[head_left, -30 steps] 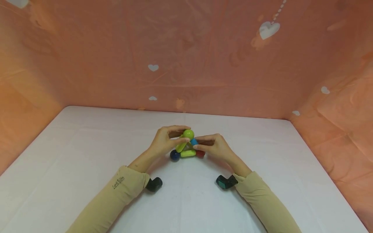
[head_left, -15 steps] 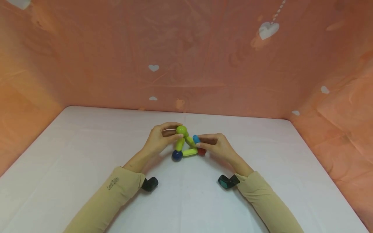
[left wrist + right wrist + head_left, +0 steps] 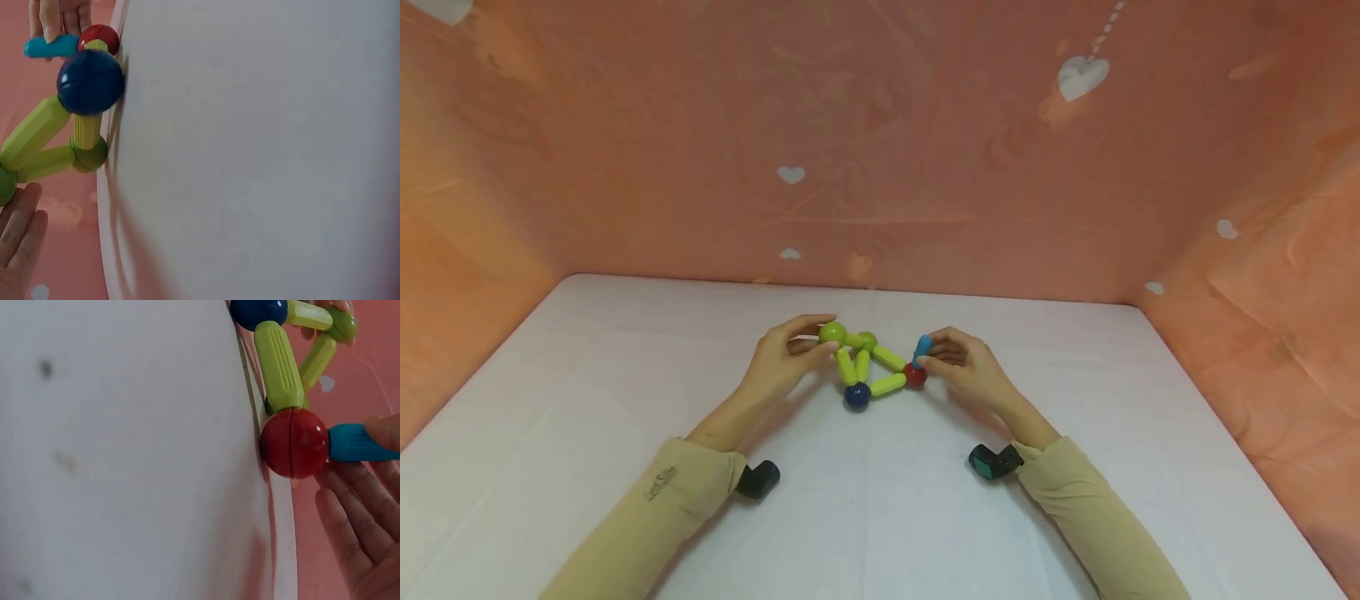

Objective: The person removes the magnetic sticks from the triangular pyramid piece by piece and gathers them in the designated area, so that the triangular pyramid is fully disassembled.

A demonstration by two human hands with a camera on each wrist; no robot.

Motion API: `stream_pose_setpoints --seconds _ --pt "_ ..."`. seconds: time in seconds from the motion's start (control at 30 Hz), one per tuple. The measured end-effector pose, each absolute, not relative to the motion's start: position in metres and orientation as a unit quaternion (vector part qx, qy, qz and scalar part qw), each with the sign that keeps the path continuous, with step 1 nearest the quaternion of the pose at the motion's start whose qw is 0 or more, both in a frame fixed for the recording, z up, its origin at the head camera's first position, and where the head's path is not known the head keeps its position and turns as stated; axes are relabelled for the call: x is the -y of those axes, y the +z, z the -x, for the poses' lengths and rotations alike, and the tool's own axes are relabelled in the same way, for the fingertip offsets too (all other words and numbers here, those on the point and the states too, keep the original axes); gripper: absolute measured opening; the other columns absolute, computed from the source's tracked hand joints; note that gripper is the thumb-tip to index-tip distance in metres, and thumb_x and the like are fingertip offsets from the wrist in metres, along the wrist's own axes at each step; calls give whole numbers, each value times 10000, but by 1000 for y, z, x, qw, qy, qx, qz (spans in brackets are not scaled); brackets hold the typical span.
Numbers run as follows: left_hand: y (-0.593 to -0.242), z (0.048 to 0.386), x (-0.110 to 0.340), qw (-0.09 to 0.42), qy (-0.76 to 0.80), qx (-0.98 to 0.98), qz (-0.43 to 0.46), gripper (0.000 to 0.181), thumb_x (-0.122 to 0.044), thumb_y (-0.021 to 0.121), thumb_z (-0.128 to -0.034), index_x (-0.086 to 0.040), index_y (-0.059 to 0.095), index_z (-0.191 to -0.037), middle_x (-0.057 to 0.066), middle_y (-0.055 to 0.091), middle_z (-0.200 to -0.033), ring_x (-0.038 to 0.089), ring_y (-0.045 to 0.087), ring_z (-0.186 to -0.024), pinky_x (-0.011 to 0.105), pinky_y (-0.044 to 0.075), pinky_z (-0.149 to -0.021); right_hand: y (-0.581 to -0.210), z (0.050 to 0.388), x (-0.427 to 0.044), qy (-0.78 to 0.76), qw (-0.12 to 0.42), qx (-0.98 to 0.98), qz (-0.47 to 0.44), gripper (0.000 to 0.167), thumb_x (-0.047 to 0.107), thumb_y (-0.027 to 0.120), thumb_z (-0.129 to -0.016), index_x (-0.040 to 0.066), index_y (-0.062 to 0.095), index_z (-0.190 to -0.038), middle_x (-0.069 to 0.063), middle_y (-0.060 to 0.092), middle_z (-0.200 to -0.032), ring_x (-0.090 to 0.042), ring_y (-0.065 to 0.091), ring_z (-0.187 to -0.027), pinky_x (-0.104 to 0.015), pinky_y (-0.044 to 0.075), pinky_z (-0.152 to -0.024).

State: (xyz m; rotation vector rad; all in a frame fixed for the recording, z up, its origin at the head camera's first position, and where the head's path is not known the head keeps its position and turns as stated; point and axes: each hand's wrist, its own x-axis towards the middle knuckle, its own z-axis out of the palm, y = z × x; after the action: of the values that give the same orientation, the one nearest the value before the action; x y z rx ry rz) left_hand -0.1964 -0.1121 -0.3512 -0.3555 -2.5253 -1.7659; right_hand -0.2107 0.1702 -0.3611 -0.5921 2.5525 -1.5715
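My left hand point(image 3: 777, 358) pinches a green ball point(image 3: 832, 335) between thumb and fingers, raised above the table. Green rods run from that ball to a dark blue ball point(image 3: 857, 396) and to a second green ball point(image 3: 867, 341). Another green rod point(image 3: 889, 384) joins the blue ball to a red ball point(image 3: 915, 375), and one more links the red ball with the second green ball. A blue rod point(image 3: 356, 442) stands up from the red ball, its end touching it. My right hand point(image 3: 973, 371) holds this rod between thumb and fingers.
The white table point(image 3: 880, 517) spreads around the ball-and-rod frame. Behind it and at both sides hangs orange cloth point(image 3: 880, 125) with white hearts. A black device point(image 3: 758, 480) sits at the left wrist, another point(image 3: 995, 462) at the right.
The left hand has moved left with its green ball, away from the blue rod, and the frame has spread out. The right hand has shifted slightly right, tipping the blue rod more upright.
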Motion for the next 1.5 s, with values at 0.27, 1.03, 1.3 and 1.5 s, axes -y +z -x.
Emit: stream_pose_setpoints --seconds 0.27,1.03,1.3,1.5 --pt "-355 197 118 20 -548 828 118 400 -130 655 -910 -29 567 -1288 215 619 -1211 359 634 -1085 438 509 -926 -361 213 -180 -509 40 -843 168 338 77 668 -883 -22 530 -1174 -198 679 -1041 -257 661 -974 -285 531 -857" --pt "-354 192 137 -28 -448 885 121 429 -126 618 -921 -43 528 -1333 225 590 -1256 377 597 -1106 467 489 -940 -360 210 -198 -421 67 -888 172 232 164 687 -883 35 631 -1067 -105 660 -1021 -192 624 -889 -280 516 -822" --pt "-352 196 135 -17 -438 889 130 309 -54 599 -905 12 617 -1206 222 611 -1222 373 603 -1097 449 501 -936 -358 210 -196 -420 75 -886 183 248 204 699 -879 72 692 -1089 -91 682 -1055 -200 610 -872 -285 508 -805" --pt "-351 197 137 -39 -415 901 121 296 -47 609 -894 14 632 -1182 216 634 -1188 377 616 -1070 460 503 -920 -361 211 -194 -398 79 -896 182 243 173 713 -863 90 712 -1092 -73 695 -1064 -183 572 -880 -295 490 -800"
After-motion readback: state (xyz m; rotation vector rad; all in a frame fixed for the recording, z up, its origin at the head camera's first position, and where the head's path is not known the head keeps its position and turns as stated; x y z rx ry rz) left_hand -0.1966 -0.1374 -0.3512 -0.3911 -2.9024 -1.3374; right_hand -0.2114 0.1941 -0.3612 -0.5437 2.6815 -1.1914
